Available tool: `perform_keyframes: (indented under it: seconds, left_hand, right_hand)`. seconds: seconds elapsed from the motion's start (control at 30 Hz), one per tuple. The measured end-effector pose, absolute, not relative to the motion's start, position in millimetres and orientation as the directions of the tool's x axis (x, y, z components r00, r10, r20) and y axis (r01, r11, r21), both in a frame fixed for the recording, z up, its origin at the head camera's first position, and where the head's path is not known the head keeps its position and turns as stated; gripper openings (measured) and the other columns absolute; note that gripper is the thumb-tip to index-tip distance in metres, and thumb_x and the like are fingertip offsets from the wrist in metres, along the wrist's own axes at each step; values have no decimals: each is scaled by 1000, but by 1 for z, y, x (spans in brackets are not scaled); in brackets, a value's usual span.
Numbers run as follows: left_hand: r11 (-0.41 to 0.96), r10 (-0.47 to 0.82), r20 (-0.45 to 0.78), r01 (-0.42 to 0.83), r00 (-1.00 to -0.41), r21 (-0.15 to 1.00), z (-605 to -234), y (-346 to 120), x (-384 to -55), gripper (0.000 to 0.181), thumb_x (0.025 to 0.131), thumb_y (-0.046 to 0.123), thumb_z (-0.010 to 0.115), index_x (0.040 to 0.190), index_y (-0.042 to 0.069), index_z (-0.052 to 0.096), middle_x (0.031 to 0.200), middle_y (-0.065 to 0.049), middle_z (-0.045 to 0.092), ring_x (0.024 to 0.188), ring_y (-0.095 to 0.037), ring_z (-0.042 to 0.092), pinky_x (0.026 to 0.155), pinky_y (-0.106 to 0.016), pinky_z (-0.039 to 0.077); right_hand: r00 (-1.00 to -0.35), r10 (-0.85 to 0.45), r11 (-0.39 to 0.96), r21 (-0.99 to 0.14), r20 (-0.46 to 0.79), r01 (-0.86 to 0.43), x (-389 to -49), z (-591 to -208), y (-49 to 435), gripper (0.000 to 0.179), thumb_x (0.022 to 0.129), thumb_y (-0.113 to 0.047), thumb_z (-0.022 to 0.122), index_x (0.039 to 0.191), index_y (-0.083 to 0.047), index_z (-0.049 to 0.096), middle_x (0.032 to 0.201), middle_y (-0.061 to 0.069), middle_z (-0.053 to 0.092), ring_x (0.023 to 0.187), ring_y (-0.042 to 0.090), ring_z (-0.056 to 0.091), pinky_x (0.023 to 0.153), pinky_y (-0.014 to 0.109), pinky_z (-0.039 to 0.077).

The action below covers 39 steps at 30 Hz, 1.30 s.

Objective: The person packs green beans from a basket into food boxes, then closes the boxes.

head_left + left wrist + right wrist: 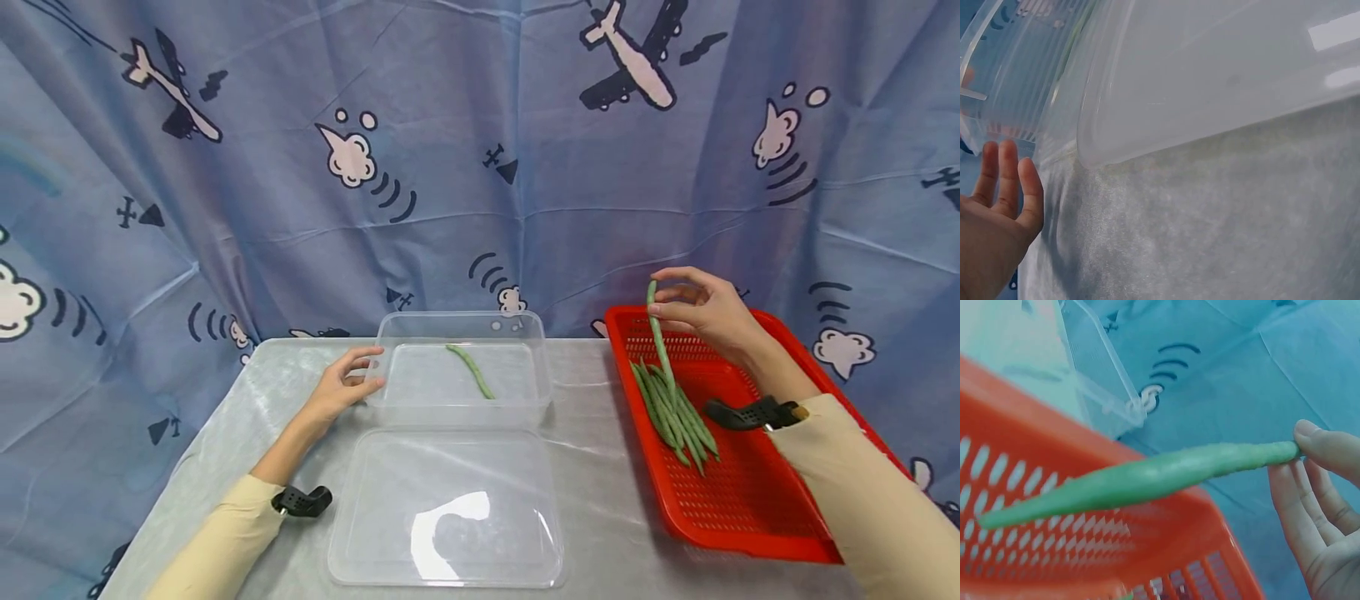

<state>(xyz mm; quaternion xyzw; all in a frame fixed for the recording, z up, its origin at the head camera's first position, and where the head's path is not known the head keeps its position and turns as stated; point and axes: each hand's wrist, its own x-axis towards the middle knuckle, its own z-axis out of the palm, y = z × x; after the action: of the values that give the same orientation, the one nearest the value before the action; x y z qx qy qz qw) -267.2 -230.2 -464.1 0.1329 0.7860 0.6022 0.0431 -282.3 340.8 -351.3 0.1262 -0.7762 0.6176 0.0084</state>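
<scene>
Over the red basket (750,500), my right hand (705,312) pinches one green bean (1147,478) by its end, between thumb and fingertips. The bean hangs down steeply in the head view, above a bundle of several green beans (678,425) in the basket's left part. My left hand (345,387) is at the left wall of a clear plastic container (457,417), its fingers (1008,175) extended and seemingly touching that side. A single green bean (471,371) lies at a slant inside the container.
A clear plastic lid (450,508) lies flat on the table in front of the container. The pale cloth-covered table (600,467) ends at a blue patterned curtain (450,167) behind. The basket's raised rim (645,433) stands right of the container.
</scene>
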Motion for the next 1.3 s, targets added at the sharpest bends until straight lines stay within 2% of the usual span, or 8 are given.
perform_keyframes:
  seconds: [0.1, 0.47, 0.73, 0.97, 1.1, 1.3]
  left_hand:
    - [235, 262, 86, 150, -961, 960, -466, -230, -268, 58, 97, 13, 72, 149, 5, 48, 146, -29, 41, 123, -48, 50, 75, -41, 52]
    - [247, 249, 70, 133, -966, 960, -464, -232, -268, 57, 97, 14, 72, 148, 9, 50, 147, -27, 41, 123, -46, 50, 79, -39, 51]
    - [245, 255, 59, 124, -965, 962, -465, -233, -267, 57, 97, 14, 72, 148, 10, 49, 146, -29, 41, 118, -44, 54, 72, -39, 53]
    - [248, 252, 59, 123, -966, 961, -464, -232, -266, 56, 97, 15, 72, 148, 11, 49, 146, -28, 41, 119, -44, 53, 74, -41, 53]
    - [243, 257, 56, 121, -965, 963, -465, -232, -267, 58, 97, 15, 72, 149, 10, 48, 147, -28, 41, 121, -45, 52, 76, -43, 53]
    - [235, 259, 48, 111, -965, 966, -466, -231, -269, 58, 97, 16, 73, 149, 11, 48, 147, -28, 41, 123, -46, 51, 77, -45, 52]
  right_hand:
    - [-965, -201, 188, -960, 170, -208, -286, -348, 328, 41, 95, 2, 70, 133, -6, 58, 104, 9, 68, 90, 21, 72, 76, 34, 57]
    - [-951, -275, 116, -977, 141, -178, -303, -348, 273, 43, 94, -1, 73, 134, -7, 58, 109, 16, 64, 94, 25, 70, 81, 38, 57]
    - [-933, -338, 94, -981, 127, -167, -314, -358, 229, 47, 91, -5, 77, 134, -6, 58, 109, 19, 64, 95, 28, 69, 83, 42, 56]
    - [-924, -363, 65, -987, 117, -150, -323, -366, 192, 54, 90, -1, 77, 137, 5, 51, 106, 20, 62, 90, 27, 70, 82, 45, 56]
    - [-924, -366, 56, -989, 110, -140, -327, -368, 177, 57, 90, 2, 77, 139, 7, 49, 106, 22, 61, 87, 28, 71, 85, 52, 54]
    - [-929, -350, 45, -989, 119, -143, -335, -372, 160, 52, 90, 2, 76, 137, 5, 52, 108, 23, 63, 91, 30, 70, 84, 46, 56]
